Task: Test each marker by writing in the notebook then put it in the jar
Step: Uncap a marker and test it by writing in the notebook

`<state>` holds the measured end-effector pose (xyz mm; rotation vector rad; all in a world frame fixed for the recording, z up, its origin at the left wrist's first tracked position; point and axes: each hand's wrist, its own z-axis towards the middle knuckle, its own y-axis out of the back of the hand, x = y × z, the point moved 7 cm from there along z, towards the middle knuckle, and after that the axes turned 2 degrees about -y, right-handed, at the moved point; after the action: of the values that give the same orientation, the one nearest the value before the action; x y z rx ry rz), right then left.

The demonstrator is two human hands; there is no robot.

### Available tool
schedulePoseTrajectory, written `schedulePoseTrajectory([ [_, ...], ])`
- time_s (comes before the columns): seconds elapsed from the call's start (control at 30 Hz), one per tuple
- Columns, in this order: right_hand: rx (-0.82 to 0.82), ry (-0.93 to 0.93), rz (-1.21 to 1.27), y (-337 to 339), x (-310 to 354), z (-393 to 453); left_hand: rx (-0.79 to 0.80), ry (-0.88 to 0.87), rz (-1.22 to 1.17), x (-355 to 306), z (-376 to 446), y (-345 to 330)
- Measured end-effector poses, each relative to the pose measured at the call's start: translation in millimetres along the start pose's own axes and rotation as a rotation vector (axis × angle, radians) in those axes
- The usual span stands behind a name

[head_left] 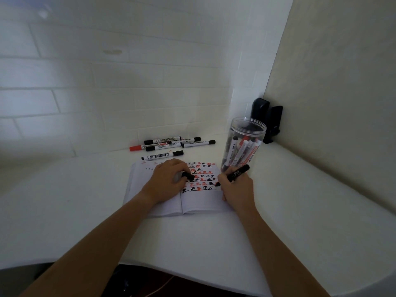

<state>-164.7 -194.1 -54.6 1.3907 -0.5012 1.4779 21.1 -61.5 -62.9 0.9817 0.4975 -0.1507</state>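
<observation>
Head view: the right hand (235,187) grips a black marker (236,173), tip on the notebook (192,202), whose rows read "正". The left hand (169,181) pinches its cap (188,176). One spare marker (162,139) reads "WHITEBOARD". The jar (244,144) stands on the counter (192,236) beside the notebook.

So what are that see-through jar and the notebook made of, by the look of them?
The jar looks like clear, glossy plastic, though glass cannot be ruled out: the markers inside show through its wall, and its rim catches the light. The notebook looks like plain matte paper: thin white pages lying open and flat, with red and black ink marks on them.
</observation>
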Motion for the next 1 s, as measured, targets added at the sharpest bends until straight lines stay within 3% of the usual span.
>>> schedulePoseTrajectory([
  [0.13,0.048,0.151,0.079,-6,18,1,-0.041,-0.027,0.013,-3,0,5],
  [0.3,0.203,0.203,0.137,-20,26,-9,-0.026,-0.056,0.002,-12,-1,8],
  [0.57,0.218,0.26,0.153,-23,28,-10,-0.024,-0.092,-0.028,-22,-5,12],
  [0.83,0.403,0.103,0.325,-37,25,-15,-0.058,-0.149,-0.073,-30,-6,17],
  [0.9,0.377,-0.024,0.443,-35,19,-13,-0.078,-0.145,-0.085,-32,-7,19],
  [1.0,0.254,-0.035,0.42,-24,11,-4,-0.105,-0.122,-0.114,-34,-9,22],
])
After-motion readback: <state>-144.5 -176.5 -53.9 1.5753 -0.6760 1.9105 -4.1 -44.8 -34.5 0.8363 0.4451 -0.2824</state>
